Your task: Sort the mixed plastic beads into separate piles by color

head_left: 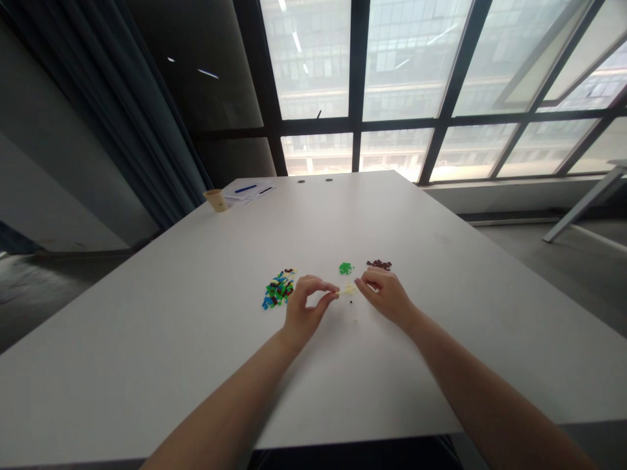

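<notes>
Over the middle of the table, my left hand (306,303) pinches a small pale yellow piece (341,292) between thumb and forefinger. My right hand (385,290) is closed just to the right, thumb and finger together; whatever its fingertips hold, if anything, is too small to make out. Between the hands lie several pale yellow pieces (349,288). A small green heap (345,268) sits beyond them, and a dark brown heap (379,264) lies just behind my right hand, partly covered by it. A mixed heap of blue, green, yellow and brown pieces (278,290) is left of my left hand.
One tiny black piece (351,302) lies on the white table (313,391) in front of the yellow ones. At the far left edge stands a tan cup (216,200), beside paper sheets (247,194) with a blue pen (245,188) on them.
</notes>
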A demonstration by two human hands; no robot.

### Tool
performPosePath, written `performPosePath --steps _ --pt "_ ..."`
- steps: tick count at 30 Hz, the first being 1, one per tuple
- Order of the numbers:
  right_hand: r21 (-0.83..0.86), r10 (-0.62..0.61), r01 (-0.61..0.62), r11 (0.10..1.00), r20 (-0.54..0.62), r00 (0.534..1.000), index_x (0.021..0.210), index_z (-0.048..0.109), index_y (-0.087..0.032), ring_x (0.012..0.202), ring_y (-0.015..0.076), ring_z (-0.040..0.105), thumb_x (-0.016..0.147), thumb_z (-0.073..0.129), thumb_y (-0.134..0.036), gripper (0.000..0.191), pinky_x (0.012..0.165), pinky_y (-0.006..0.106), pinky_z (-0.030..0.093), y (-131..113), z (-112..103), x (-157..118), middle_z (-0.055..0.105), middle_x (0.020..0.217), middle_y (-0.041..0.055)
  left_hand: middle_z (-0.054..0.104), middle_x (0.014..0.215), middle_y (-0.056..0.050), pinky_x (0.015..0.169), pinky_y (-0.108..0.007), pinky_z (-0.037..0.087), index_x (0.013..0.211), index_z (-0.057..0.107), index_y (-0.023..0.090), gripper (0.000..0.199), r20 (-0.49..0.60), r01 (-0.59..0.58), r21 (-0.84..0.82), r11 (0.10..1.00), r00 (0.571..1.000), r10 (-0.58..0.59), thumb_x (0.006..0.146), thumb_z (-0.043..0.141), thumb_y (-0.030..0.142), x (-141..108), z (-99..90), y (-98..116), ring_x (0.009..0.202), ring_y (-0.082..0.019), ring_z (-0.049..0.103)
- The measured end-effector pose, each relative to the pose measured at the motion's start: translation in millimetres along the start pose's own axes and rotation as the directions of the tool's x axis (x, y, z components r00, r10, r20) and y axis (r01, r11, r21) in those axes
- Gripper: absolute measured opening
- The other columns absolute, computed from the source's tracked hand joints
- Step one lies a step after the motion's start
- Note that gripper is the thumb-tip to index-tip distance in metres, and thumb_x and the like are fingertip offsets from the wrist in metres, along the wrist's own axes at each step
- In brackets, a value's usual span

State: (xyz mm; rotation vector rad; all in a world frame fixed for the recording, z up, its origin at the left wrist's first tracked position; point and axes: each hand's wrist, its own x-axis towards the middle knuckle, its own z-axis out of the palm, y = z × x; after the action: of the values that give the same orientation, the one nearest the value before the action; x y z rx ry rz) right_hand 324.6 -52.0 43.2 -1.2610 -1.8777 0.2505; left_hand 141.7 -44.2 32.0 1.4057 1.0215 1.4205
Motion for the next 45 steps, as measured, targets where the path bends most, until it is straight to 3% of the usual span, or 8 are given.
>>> performPosePath --steps 4,11,14,18,26,35,40,45 --pt "0.019 -0.036 0.036 0.999 0.011 0.999 0.048 0.037 -0.019 0.054 0.0098 0.038 0.080 0.044 -0.026 0.033 0.055 0.023 0.030 -6.4 -1.0 -1.1 0.037 0.051 -0.0029 0.061 0.069 -0.001 0.082 -0.036 0.043 0.068 0.054 0.025 0.027 0.051 0.000 -0.009 1.000 0.999 0.000 0.054 0.075 0.014 -6.1 1.9 -1.3 0.083 -0.018 0.056" --pt "0.084 -0.125 0.128 0.988 -0.038 0.991 0.061 0.051 -0.019 0.059 0.0113 0.042 0.078 0.047 -0.023 0.018 0.062 0.025 0.035 -10.8 -7.1 -2.6 0.043 0.056 -0.0019 0.060 0.074 0.000 0.078 -0.032 0.045 0.077 0.050 0.023 0.026 0.087 -0.142 0.006 0.990 0.986 0.141 0.061 0.071 0.021 -4.9 7.5 2.1 0.071 -0.014 0.059" --pt "0.111 -0.178 0.180 0.977 -0.026 0.984 0.076 0.059 -0.020 0.064 0.0127 0.046 0.077 0.050 -0.022 0.010 0.066 0.027 0.038 -12.5 -7.9 -3.8 0.049 0.063 -0.0002 0.062 0.073 0.001 0.079 -0.032 0.043 0.082 0.046 0.024 0.028 0.160 -0.119 0.031 0.992 0.981 0.113 0.064 0.068 0.021 -2.3 8.5 4.6 0.072 -0.014 0.059" --pt "0.139 -0.236 0.226 0.964 0.059 0.970 0.092 0.062 -0.022 0.072 0.0140 0.050 0.077 0.053 -0.021 0.018 0.070 0.029 0.040 -11.5 -6.5 -6.1 0.054 0.073 0.0022 0.065 0.070 0.001 0.086 -0.033 0.037 0.088 0.044 0.024 0.031 0.220 -0.097 0.080 0.992 0.972 0.077 0.066 0.066 0.020 1.9 7.9 3.8 0.075 -0.015 0.059" --pt "0.119 -0.224 0.209 0.971 0.133 0.965 0.085 0.063 -0.021 0.075 0.0144 0.050 0.077 0.055 -0.022 0.012 0.069 0.027 0.040 -3.8 2.5 -6.2 0.056 0.074 0.0030 0.066 0.071 0.002 0.085 -0.031 0.037 0.092 0.048 0.023 0.031 0.315 -0.047 0.117 0.992 0.949 0.008 0.067 0.065 0.022 9.0 4.8 -4.2 0.077 -0.014 0.059" --pt "0.029 -0.063 0.059 0.998 0.202 0.977 0.081 0.064 -0.022 0.071 0.0132 0.049 0.074 0.057 -0.019 0.011 0.067 0.026 0.039 4.7 11.5 -5.9 0.053 0.069 0.0004 0.067 0.083 -0.004 0.076 -0.029 0.040 0.102 0.046 0.022 0.029 0.372 0.013 0.194 0.981 0.924 -0.085 0.076 0.055 0.032 16.3 1.7 -22.2 0.081 -0.016 0.060" --pt "-0.045 0.124 -0.120 0.992 0.091 0.988 0.079 0.065 -0.022 0.075 0.0151 0.051 0.071 0.059 -0.024 0.010 0.071 0.028 0.038 19.3 32.9 -3.2 0.055 0.073 0.0010 0.065 0.082 -0.004 0.070 -0.027 0.042 0.101 0.047 0.020 0.028 0.290 0.026 0.179 0.984 0.954 -0.077 0.077 0.052 0.034 21.4 -1.2 -24.9 0.078 -0.015 0.058" --pt "-0.168 0.306 -0.302 0.938 -0.005 0.952 0.078 0.065 -0.024 0.080 0.0169 0.051 0.069 0.058 -0.029 0.012 0.073 0.030 0.036 26.1 55.9 -1.8 0.057 0.079 0.0019 0.062 0.076 -0.002 0.068 -0.026 0.041 0.101 0.046 0.020 0.025 0.252 0.005 0.180 0.984 0.966 -0.051 0.078 0.049 0.030 24.2 -1.8 -26.6 0.075 -0.014 0.057"
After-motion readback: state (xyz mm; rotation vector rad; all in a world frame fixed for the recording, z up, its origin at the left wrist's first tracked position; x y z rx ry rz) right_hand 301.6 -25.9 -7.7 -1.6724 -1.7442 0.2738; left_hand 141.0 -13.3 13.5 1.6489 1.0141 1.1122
